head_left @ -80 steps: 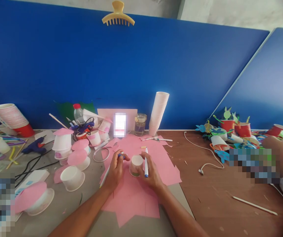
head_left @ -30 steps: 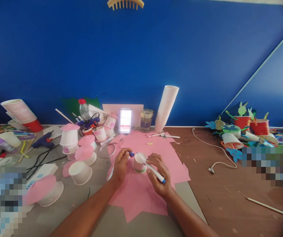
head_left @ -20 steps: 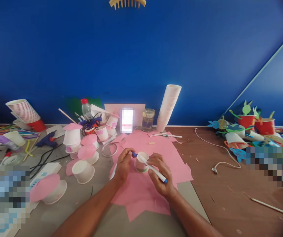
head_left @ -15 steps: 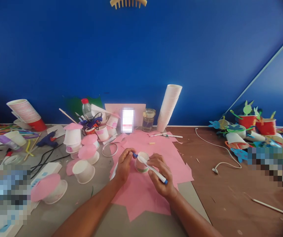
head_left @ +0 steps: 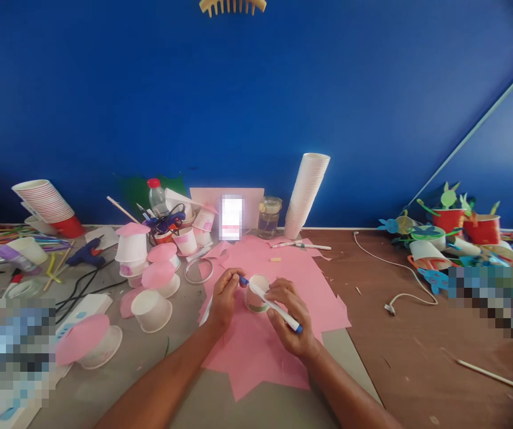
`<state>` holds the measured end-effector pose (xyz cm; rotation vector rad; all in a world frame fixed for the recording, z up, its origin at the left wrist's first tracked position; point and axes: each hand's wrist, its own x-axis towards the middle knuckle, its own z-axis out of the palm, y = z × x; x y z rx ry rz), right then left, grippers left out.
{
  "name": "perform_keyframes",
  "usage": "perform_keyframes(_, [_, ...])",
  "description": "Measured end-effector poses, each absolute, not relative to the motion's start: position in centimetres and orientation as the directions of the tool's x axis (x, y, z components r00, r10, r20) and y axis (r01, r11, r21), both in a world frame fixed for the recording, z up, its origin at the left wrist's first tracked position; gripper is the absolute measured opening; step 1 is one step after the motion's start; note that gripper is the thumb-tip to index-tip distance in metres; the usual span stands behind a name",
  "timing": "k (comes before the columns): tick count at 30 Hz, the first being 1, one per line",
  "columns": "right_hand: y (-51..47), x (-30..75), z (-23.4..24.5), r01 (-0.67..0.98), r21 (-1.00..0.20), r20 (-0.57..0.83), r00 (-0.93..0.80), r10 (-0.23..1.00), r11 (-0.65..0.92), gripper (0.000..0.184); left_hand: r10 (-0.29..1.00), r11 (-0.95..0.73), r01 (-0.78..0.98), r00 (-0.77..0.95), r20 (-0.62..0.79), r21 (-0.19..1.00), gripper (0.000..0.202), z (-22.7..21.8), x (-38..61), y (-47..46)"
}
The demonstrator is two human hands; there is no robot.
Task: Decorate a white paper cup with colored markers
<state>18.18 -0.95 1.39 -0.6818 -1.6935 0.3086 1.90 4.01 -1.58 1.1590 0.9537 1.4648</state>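
Note:
Pinched in my right hand [head_left: 291,316] is a white marker [head_left: 286,317] with a blue end, slanting so that its front end points up and left over a small paper cup [head_left: 260,305]. My left hand [head_left: 227,296] is closed on a blue marker cap [head_left: 243,280], just left of the cup's rim. The cup stands between my hands on a jagged sheet of pink paper [head_left: 274,363]. Part of the cup is hidden behind the marker and my right fingers. A white strip [head_left: 205,311] shows beside my left wrist; its kind is unclear.
On the left are paper cups with pink paper discs [head_left: 85,338], a white cup [head_left: 151,311], a roll of tape [head_left: 199,270] and a glue gun [head_left: 87,253]. Behind stand a glass jar [head_left: 269,217] and a tall cup stack [head_left: 307,193]. A white cable [head_left: 399,265] lies at right.
The marker in my right hand has shifted very slightly left over the cup. My left hand, with the cap, looks almost the same.

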Motion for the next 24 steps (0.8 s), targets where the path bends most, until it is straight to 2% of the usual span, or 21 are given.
perform_keyframes(9, [-0.8, 18.2, 1.3, 0.269, -0.540, 0.803, -0.117, 0.584, 0.797, 0.023, 0.976, -0.216, -0.116, 0.004, 0.218, 0.969, 0.022, -0.7, 2.0, 3.3])
perform_keyframes(16, [-0.9, 18.1, 1.2, 0.260, -0.537, 0.804, -0.130, 0.580, 0.803, 0.024, 0.976, -0.216, -0.149, -0.015, 0.216, 0.965, 0.024, -0.8, 2.1, 3.1])
perform_keyframes(24, [-0.8, 18.2, 1.2, 0.257, -0.534, 0.801, -0.151, 0.580, 0.805, 0.025, 0.965, -0.261, -0.108, -0.025, 0.260, 0.959, 0.026, -0.6, 2.2, 3.2])
